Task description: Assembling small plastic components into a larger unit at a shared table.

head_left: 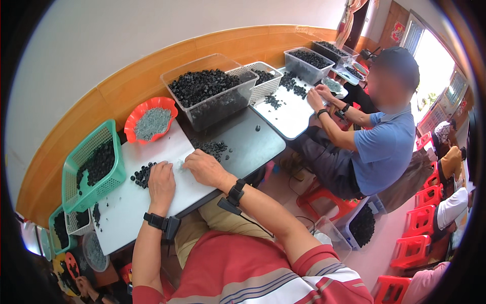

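Note:
My left hand point(162, 183) rests low over the white board point(126, 213), its fingers drawn together beside a heap of small black parts point(142, 175). What its fingertips hold, if anything, is too small to make out. Close by on the right, my right hand point(204, 167) is bent in a pinch, with a few small pale grey pieces point(179, 164) at its fingertips. Whatever lies inside that pinch is hidden. Behind the hands, a red scalloped bowl point(171, 110) holds many small grey pieces. More black bits point(212, 148) are scattered past my right hand.
A green basket point(118, 169) of black parts stands left. A large clear bin point(223, 112) full of black parts is at the back, with a white basket point(271, 83) alongside. To my right, a co-worker point(385, 147) handles small parts at a white board point(283, 117). Red stools point(420, 220) stand further right.

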`<state>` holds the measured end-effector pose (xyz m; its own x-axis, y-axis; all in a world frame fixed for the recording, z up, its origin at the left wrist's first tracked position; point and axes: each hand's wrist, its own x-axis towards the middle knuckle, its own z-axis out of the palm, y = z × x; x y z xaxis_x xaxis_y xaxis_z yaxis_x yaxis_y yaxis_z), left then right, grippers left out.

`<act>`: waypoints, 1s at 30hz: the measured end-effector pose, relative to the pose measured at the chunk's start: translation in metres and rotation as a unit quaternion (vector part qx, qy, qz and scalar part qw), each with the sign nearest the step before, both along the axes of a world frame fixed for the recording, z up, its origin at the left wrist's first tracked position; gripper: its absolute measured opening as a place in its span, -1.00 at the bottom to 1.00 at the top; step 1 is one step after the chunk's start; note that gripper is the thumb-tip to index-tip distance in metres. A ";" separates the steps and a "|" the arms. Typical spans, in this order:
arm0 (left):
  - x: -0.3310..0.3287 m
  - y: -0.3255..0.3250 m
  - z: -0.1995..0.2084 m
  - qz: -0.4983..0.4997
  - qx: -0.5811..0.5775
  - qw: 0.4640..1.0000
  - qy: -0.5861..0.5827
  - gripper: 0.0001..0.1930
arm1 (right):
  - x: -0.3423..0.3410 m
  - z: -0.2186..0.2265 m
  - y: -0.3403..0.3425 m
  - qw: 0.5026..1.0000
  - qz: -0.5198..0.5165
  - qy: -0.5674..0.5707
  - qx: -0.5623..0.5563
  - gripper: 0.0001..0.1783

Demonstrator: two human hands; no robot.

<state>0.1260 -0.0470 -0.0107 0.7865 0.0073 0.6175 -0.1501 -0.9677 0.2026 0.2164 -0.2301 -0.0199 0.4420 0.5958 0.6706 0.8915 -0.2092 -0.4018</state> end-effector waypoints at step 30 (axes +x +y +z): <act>-0.002 -0.029 0.009 -0.102 -0.097 0.988 -0.059 -0.70 | 0.001 0.002 -0.003 0.991 0.009 0.064 0.118 -0.59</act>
<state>0.1240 -0.0760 -0.0022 0.7065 -0.0177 0.7075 -0.3725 -0.8593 0.3504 0.2174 -0.2327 -0.0177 0.5236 0.4370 0.7313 0.8325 -0.0799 -0.5483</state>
